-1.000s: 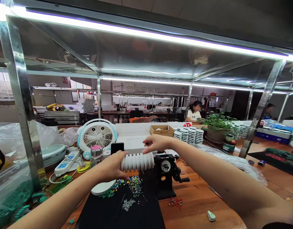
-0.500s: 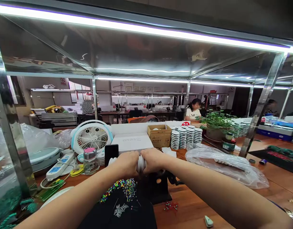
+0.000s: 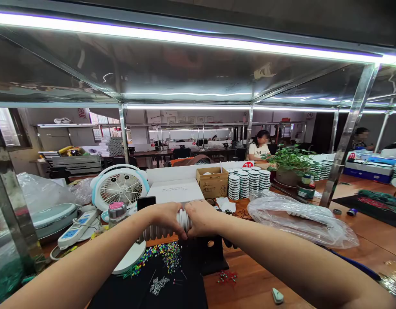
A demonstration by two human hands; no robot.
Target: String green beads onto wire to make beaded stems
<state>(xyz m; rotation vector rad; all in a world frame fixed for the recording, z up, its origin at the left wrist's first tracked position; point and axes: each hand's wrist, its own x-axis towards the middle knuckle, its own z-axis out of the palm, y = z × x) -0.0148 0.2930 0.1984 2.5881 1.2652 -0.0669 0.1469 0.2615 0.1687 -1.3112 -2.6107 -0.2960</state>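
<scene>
Both of my hands meet at the middle of the bench, over a black metal stand [image 3: 212, 253]. My left hand [image 3: 167, 216] is closed around the left side of a white ribbed piece [image 3: 184, 220], like a stack of thin discs. My right hand [image 3: 202, 218] grips the same piece from the right, its thumb close to the left one. Under my left wrist a row of white ridged discs [image 3: 157, 232] shows; whether it joins the held piece is hidden. Below lie a black mat [image 3: 181, 287], many colourful ball-head pins [image 3: 170, 255] and a small silver heap [image 3: 158, 285].
Left stand a fan [image 3: 120, 189], a power strip [image 3: 78, 227] and a white round plate [image 3: 129, 259]. Behind are a white box [image 3: 175, 191], a cardboard box [image 3: 212, 182] and stacked white spools [image 3: 249, 182]. A plastic bag [image 3: 301, 219] lies right. A person [image 3: 260, 146] sits beyond.
The view has shifted slightly. My left hand has tilted and more of the white ribbed piece shows between my hands. The disc row and the round plate have come into sight beneath my left arm.
</scene>
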